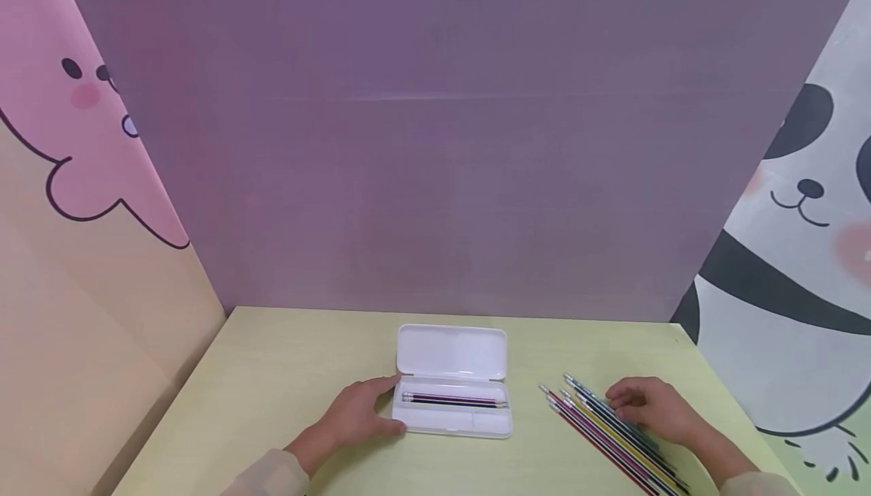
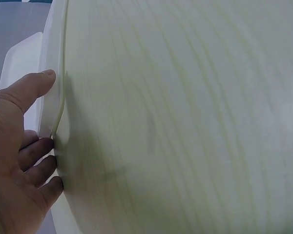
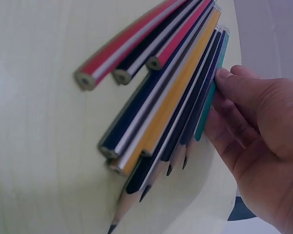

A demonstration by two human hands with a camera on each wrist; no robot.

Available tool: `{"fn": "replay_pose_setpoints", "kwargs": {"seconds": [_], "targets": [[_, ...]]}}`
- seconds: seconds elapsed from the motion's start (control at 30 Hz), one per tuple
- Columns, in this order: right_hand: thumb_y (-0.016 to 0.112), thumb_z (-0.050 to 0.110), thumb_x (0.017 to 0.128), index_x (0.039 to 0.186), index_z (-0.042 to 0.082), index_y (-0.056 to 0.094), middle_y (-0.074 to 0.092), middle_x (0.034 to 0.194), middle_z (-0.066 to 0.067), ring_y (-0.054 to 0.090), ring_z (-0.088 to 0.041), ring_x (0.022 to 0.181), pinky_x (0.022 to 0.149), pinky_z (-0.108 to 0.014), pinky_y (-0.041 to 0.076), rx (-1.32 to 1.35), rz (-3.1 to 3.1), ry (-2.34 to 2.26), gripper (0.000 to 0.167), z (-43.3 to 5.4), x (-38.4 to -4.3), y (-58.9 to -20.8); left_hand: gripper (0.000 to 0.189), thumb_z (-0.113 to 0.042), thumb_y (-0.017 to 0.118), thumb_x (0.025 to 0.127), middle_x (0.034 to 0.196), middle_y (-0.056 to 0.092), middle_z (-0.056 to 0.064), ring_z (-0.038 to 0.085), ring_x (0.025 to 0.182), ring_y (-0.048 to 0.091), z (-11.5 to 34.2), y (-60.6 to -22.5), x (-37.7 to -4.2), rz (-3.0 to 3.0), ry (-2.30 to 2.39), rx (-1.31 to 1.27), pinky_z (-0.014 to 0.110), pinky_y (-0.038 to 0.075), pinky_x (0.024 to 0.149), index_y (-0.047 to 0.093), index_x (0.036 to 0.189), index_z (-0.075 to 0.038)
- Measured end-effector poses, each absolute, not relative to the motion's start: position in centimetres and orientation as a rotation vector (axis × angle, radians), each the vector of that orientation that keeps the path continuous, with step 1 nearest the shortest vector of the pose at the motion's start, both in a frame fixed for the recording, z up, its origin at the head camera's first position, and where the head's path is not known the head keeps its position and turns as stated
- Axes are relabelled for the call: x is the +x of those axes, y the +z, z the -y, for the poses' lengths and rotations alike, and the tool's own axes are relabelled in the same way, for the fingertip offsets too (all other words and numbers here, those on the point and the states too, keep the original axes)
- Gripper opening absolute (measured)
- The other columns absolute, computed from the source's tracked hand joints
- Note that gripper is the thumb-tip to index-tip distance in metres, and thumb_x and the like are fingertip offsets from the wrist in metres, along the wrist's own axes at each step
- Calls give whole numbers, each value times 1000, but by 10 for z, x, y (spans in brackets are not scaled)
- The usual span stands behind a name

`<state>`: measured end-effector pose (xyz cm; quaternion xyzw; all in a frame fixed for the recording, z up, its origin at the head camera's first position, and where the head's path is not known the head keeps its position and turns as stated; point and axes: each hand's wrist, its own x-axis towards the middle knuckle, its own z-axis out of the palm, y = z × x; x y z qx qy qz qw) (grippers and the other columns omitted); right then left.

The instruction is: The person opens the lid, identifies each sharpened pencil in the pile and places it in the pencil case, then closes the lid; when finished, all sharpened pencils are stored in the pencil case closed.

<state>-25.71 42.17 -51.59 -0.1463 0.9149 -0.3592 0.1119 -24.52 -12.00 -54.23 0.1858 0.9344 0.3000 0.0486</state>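
Note:
A white pencil case (image 1: 491,426) lies with its lid (image 1: 452,351) raised at the back. Inside its tray are a couple of dark striped pencils (image 1: 454,400). My left hand (image 1: 357,411) holds the case's left end, thumb at the front corner and index finger at the back; in the left wrist view the other fingers bend against its side. On the right is a slanting bundle of striped pencils (image 1: 612,435), red, black, yellow and blue. My right hand (image 1: 656,407) is at their right side, with loosely bent fingers and thumb touching the outermost green pencil (image 3: 205,109).
The pale wood-grain table (image 1: 286,360) ends at a purple panel (image 1: 449,178) behind. Cartoon-printed panels flank it, a pink figure (image 1: 61,118) left and a panda (image 1: 810,254) right. Some pencils in the bundle show sharpened tips, others flat ends.

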Motion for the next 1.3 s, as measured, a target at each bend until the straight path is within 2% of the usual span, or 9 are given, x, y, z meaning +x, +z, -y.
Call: {"fn": "replay_pose_setpoints", "kwargs": {"seconds": [0.3,0.53,1.0,1.3], "targets": [[75,6,90,109,2,73,73,94,-5,65,-8,79,64,-24,55,-436,-2741,-978,19,-420,-260,-514,91,-49,87,76,145,61,11,36,134,57,120,-543,-247,-2855,892,559,53,46,112,54,149,-7],[76,18,91,104,10,77,74,95,2,64,-4,83,70,-25,56,-495,-2838,-771,16,-421,-262,-510,90,-50,86,76,144,62,10,36,133,57,119,-543,-246,-2854,913,545,54,47,111,54,149,-9],[77,15,89,99,13,77,73,91,5,61,0,76,67,-24,54,-478,-2847,-699,10,-418,-268,-516,90,-48,88,75,143,63,11,36,131,59,120,-537,-243,-2858,912,539,54,48,109,54,149,-10],[74,12,90,101,11,78,75,94,3,62,0,79,67,-24,55,-552,-2885,-675,11,-411,-273,-498,90,-48,88,75,142,64,11,35,132,58,119,-537,-244,-2855,909,531,54,47,110,55,149,-9]]}}
